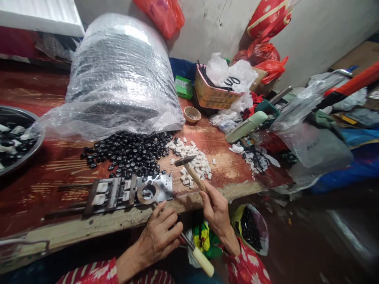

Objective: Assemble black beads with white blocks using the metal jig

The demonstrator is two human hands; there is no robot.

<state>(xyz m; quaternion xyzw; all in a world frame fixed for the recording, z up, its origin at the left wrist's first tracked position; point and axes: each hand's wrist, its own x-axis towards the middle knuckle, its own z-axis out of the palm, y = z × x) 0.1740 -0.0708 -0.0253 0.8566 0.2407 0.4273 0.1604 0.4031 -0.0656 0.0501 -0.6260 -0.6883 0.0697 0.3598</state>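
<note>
In my right hand point(217, 207) is a small hammer point(194, 175), gripped by its wooden handle. Its dark metal head is raised over a pile of white plastic parts point(197, 157). My left hand point(156, 232) curls over a thin metal rod with a cream handle point(203, 261), close to a flat metal ring point(148, 192). The rod's upper end reaches the ring, but my fingers partly hide it. Beneath the ring lies a metal fixture point(118, 192) with white pieces in its slots, at the bench edge. Small round black parts point(133, 154) are heaped behind the fixture.
A large plastic-wrapped roll point(121, 75) stands at the back. A metal basin point(32, 146) of parts is at left. Farther right are a small bowl point(192, 114), a pink-edged box point(213, 94) and a pale green bottle point(246, 127). A bag of black pieces point(251, 228) sits below the bench.
</note>
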